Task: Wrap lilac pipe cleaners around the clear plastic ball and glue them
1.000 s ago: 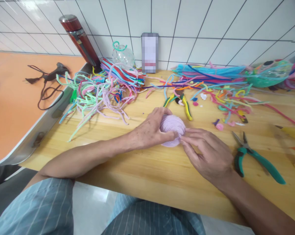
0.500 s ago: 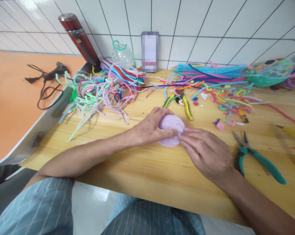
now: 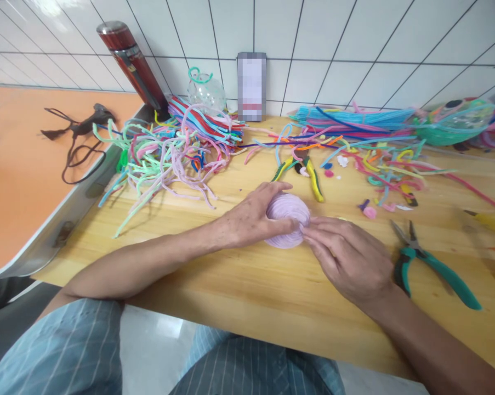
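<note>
A lilac coil of wound pipe cleaner (image 3: 287,211), round and dome-shaped, rests on the wooden table (image 3: 239,285) in front of me. My left hand (image 3: 251,216) wraps around its left side, thumb pressed on the front of the coil. My right hand (image 3: 348,258) meets it from the right, fingertips pinched against the coil's right edge. Both hands are closed on the coil.
Teal-handled pliers (image 3: 428,263) lie right of my right hand. Yellow-handled cutters (image 3: 308,175) sit just behind the coil. Loose pipe cleaners are heaped at back left (image 3: 169,151) and back right (image 3: 362,137). A red flask (image 3: 132,63), a phone (image 3: 251,86) and an orange table (image 3: 21,164) with scissors stand beyond.
Almost nothing has changed. My left thumb has shifted slightly across the front of the coil, and my right fingertips stay pressed at its right edge.
</note>
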A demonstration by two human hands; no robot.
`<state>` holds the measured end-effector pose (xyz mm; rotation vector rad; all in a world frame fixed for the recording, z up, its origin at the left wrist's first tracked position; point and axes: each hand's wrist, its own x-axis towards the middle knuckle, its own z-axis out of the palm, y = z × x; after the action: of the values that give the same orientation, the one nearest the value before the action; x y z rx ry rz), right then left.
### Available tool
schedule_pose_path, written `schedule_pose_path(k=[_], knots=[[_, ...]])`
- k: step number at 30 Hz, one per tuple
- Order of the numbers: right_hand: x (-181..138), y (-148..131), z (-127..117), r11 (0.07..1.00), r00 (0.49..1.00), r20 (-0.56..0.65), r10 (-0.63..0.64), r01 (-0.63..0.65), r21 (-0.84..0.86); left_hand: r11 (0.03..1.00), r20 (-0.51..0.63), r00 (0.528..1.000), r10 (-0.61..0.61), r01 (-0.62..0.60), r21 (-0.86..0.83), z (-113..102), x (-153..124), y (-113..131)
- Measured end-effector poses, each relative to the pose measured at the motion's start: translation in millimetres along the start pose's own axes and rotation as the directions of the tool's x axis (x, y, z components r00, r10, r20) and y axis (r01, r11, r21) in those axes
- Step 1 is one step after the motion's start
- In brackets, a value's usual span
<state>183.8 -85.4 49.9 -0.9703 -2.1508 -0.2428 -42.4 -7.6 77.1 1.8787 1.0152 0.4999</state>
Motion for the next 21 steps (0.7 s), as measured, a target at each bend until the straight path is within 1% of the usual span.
schedule_pose_path(k=[5,11,13,16,18,21], knots=[[-1,0,0,1.0,1.0,-0.005,0.0,0.0,0.01,1.0,-0.001,1.0,-0.003,0.003,0.028,2,0,-3],[0,0,-2,1.0,1.0,0.016,-0.008,0.009,-0.006,0.999,-0.006,0.999,-0.031,0.032,0.036,-1,-1,2],[0,-1,-1,1.0,1.0,0.004,-0.016,0.016,-0.012,0.998,0.02,0.998,-0.061,0.06,0.027,-3,-1,5],[0,-2,1,1.0,1.0,-0.016,-0.012,0.012,-0.004,0.995,0.088,0.991,-0.1,0.1,0.003,-7,0,6],[0,-3,2,1.0,1.0,-0.024,-0.006,0.006,0.003,0.997,0.1,0.992,-0.077,0.075,0.02,-9,2,5],[1,-3,3,1.0,0.999,-0.029,-0.019,0.019,0.005,0.998,0.083,0.996,-0.016,0.011,0.059,-9,4,2]])
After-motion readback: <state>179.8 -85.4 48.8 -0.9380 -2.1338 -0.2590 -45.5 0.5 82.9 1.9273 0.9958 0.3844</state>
